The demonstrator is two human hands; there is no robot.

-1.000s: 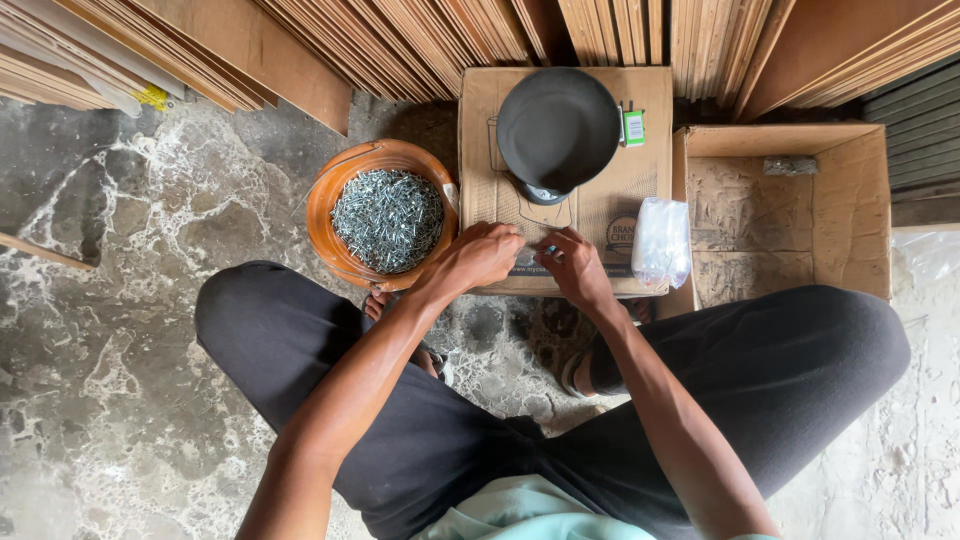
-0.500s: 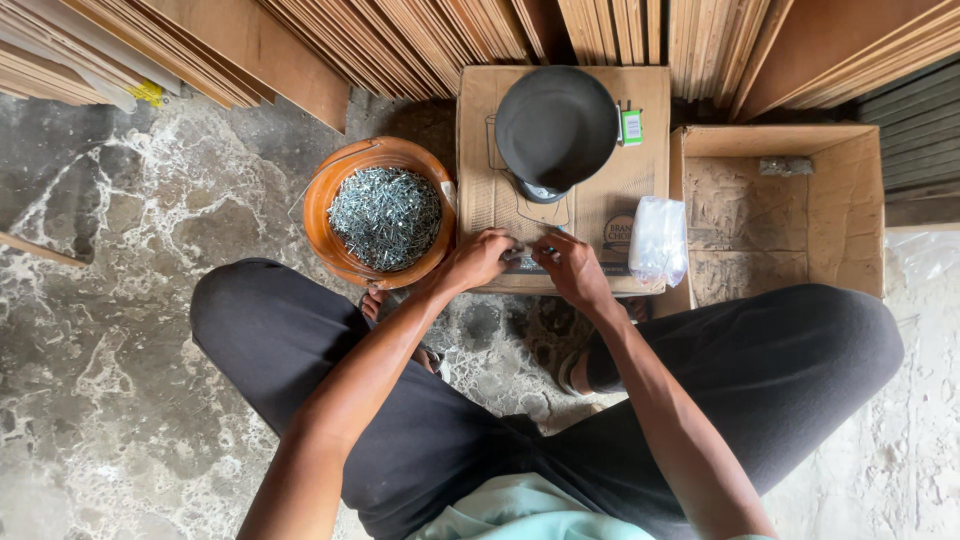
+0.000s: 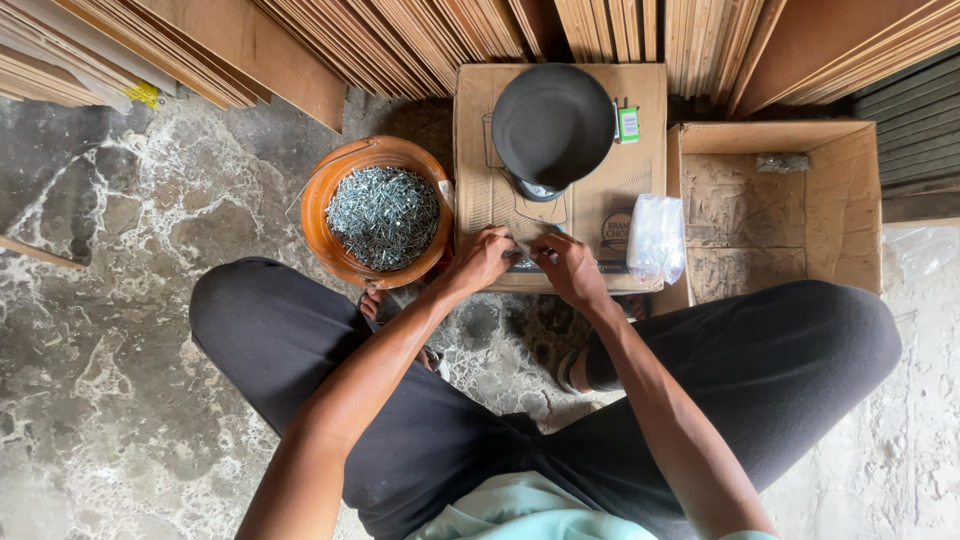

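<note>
I squat on a stone floor before a closed cardboard box (image 3: 590, 190) used as a table. My left hand (image 3: 483, 260) and my right hand (image 3: 566, 266) meet at its near edge, fingers pinched on a small, mostly hidden item, possibly a thin clear bag (image 3: 527, 262). On the box's far half stands a weighing scale with a black round pan (image 3: 553, 124). An orange bowl (image 3: 331, 188) full of small grey nails (image 3: 383, 215) sits just left of my left hand.
A stack of clear plastic bags (image 3: 656, 238) lies on the box's right edge. An open, nearly bare cardboard carton (image 3: 780, 215) stands to the right. A small green object (image 3: 628, 124) sits beside the scale. Plywood sheets (image 3: 380, 40) lean along the back.
Both hands stay together at the box's near edge, with only slight finger shifts. The view has drifted a little.
</note>
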